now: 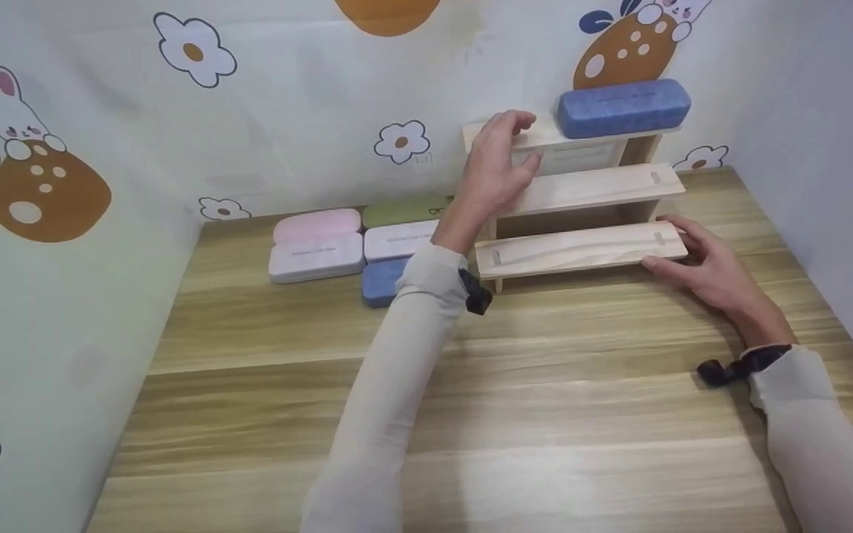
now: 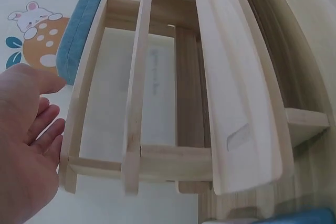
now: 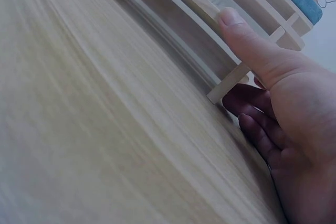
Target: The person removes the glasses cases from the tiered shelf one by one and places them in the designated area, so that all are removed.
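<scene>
A three-tier stepped wooden rack (image 1: 582,250) stands at the back right of the wooden table. On its top tier, toward the right, lies a blue glasses case (image 1: 625,109). My left hand (image 1: 497,166) is at the top tier's left end, thumb and fingers apart, with nothing between them. In the left wrist view, that hand (image 2: 26,129) is beside the top board's edge. My right hand (image 1: 715,270) grips the right end of the lowest tier. In the right wrist view, the thumb (image 3: 233,19) lies along the board's edge and the other fingers curl behind the end support.
Left of the rack, several glasses cases lie together: a pink one (image 1: 317,224), a white one (image 1: 315,257), a green one (image 1: 404,212) and a blue one (image 1: 382,283), partly behind my left sleeve. Patterned walls (image 1: 308,96) border the table (image 1: 249,414).
</scene>
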`<state>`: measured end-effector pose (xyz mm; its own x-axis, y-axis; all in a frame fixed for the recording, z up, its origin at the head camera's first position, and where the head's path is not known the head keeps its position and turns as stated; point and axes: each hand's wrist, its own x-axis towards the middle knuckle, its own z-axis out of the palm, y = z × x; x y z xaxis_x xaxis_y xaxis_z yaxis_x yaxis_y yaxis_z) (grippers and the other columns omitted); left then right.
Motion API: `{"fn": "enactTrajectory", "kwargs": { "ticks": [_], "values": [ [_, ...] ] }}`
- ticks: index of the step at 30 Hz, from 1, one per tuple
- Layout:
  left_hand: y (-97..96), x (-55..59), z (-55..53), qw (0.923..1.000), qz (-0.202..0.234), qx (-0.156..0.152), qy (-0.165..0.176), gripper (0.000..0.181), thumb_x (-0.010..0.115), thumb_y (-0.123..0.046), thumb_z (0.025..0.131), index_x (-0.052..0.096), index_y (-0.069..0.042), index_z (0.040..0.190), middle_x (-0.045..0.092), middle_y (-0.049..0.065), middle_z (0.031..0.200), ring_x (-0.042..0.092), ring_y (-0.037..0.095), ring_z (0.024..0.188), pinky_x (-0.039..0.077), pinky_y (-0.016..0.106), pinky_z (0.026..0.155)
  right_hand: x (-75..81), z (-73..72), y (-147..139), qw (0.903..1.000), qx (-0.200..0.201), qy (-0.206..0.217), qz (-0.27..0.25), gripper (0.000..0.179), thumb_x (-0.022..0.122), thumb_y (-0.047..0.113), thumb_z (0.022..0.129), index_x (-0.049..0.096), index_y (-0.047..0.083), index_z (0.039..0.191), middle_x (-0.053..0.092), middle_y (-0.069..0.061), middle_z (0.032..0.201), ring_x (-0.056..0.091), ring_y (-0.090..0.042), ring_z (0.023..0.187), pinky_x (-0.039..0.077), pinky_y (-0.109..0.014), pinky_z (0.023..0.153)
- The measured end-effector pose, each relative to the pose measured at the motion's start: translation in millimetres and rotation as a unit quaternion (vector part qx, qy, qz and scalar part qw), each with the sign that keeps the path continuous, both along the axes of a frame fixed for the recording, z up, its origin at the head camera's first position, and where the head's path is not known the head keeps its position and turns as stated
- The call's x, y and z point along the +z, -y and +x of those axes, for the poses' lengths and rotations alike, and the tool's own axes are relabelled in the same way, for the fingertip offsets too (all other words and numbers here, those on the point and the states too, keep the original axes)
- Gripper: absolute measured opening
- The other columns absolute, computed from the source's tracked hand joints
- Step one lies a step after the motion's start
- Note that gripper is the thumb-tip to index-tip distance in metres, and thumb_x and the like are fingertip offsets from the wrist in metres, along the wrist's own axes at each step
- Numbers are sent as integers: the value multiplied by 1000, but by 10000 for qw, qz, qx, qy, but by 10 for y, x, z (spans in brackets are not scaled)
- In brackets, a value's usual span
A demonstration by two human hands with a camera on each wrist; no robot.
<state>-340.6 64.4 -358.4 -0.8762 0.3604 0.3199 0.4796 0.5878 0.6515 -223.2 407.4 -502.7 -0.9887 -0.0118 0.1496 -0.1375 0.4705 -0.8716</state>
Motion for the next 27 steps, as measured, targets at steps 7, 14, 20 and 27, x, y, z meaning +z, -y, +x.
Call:
{"fn": "enactTrajectory", "kwargs": {
  "ticks": [7, 14, 20, 27],
  "values": [
    [-172, 23, -11, 9998, -106, -156, -101, 50, 71, -21, 104, 56, -8, 150, 63, 6, 150, 58, 17, 139, 44, 17, 117, -1, -10, 5, 10000, 8, -75, -15, 72, 86, 12, 93, 55, 17, 158, 71, 13, 135, 65, 5, 118, 49, -6, 98],
    [-342, 62, -24, 9987, -487, 39, 155, 68, 67, -24, 105, 41, -8, 165, 53, 7, 165, 48, 21, 154, 36, 22, 130, 5, 1, 7, 9999, -66, 52, 62, 73, 87, 16, 94, 54, 20, 159, 69, 9, 138, 63, 6, 119, 48, -5, 99],
    [-481, 86, -57, 9979, -608, 128, 164, 71, 69, -23, 103, 39, -8, 166, 51, 8, 166, 46, 22, 155, 36, 25, 131, 9, 4, 1, 10000, -38, 45, -2, 72, 86, 15, 94, 54, 18, 159, 70, 10, 137, 63, 4, 120, 48, -6, 99],
    [-589, 98, -74, 9945, -943, 402, 208, 74, 69, -31, 103, 36, -15, 167, 49, 4, 168, 47, 22, 154, 42, 35, 124, -4, -17, -5, 10000, -15, 13, -3, 73, 87, 14, 93, 54, 17, 158, 71, 9, 136, 63, 3, 120, 47, -6, 99]
  ]
}}
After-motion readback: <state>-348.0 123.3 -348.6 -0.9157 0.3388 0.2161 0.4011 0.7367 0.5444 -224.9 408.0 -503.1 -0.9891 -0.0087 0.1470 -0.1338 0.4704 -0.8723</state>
